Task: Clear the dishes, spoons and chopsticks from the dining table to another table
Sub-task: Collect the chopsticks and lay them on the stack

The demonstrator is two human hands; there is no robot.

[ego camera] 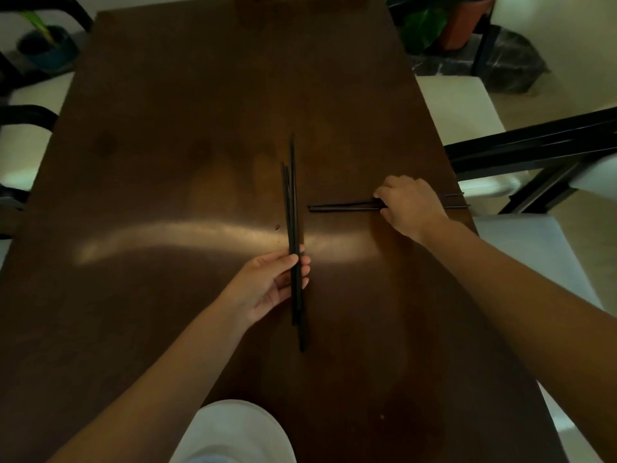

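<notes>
My left hand [267,282] grips a bundle of several black chopsticks [291,202] that points away from me over the middle of the dark brown dining table [167,135]. My right hand [412,205] lies over a pair of black chopsticks [340,206] that rests crosswise near the table's right edge. Its fingers curl around the pair's middle, and the ends stick out on both sides of the hand. No dishes or spoons show on the tabletop.
White-cushioned chairs with black frames [534,142] stand along the right side, and more chairs [23,128] on the left. Potted plants [430,25] sit beyond the far corners. A white garment [233,432] fills the bottom edge.
</notes>
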